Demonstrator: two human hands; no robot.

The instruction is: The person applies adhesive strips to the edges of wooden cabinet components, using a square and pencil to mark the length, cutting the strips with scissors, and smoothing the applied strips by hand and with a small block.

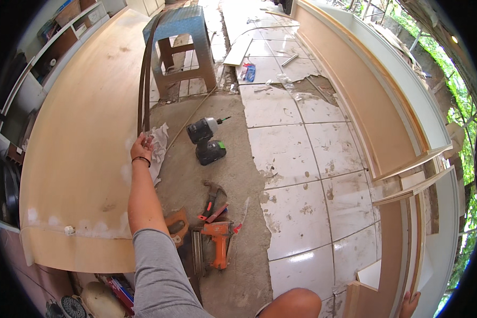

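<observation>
My left hand [142, 146] is stretched forward along the right edge of a large plywood panel [79, 132]. It grips a long thin dark strip [144, 74] that arcs away toward a blue plastic stool [181, 42]. A crumpled white rag [158, 144] lies right beside that hand. My right hand [409, 303] shows only at the lower right edge, resting against an upright wooden board [395, 249]; its fingers are mostly hidden. My knee [294, 303] sits at the bottom.
A black cordless drill [206, 140] lies on the bare concrete floor. Nearer me are an orange nail gun [217, 241], a hammer [212, 199] and a hand saw handle [176, 222]. White tiles cover the right floor. Long cabinet panels [365, 100] line the right side.
</observation>
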